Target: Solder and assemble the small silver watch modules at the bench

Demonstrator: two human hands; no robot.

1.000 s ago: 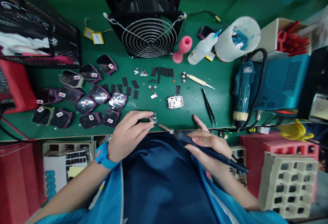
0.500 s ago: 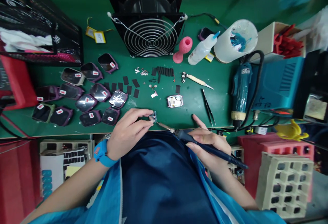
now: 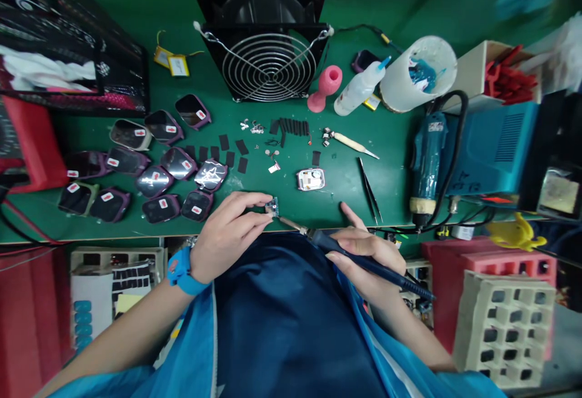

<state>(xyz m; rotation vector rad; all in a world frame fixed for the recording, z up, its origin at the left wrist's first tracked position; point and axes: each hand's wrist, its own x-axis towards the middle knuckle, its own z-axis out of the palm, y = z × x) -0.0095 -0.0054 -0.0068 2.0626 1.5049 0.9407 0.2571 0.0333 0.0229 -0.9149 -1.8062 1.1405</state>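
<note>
Between the thumb and fingers of my left hand [image 3: 230, 228] is a small circuit board [image 3: 272, 207], held near the front edge of the green bench. My right hand [image 3: 370, 246] grips a soldering iron [image 3: 327, 243] by its dark handle, index finger stretched out. The iron's tip lies at the board's lower right corner; whether it touches cannot be made out. Just beyond the hands rests an opened watch case [image 3: 311, 179] with a pale inside. Black tweezers [image 3: 370, 190] lie to the right of it.
Several watch cases with dark screens [image 3: 162, 209] are spread on the left. A fan with a wire guard [image 3: 271, 67] stands at the back. A white bottle [image 3: 359, 88], a white tub [image 3: 418, 73] and a blue hot-air gun [image 3: 428, 161] stand on the right. Black pads [image 3: 293, 127] lie mid-bench.
My right hand and the soldering iron's handle have shifted very slightly left. My left hand still holds the circuit board in nearly the same spot.
</note>
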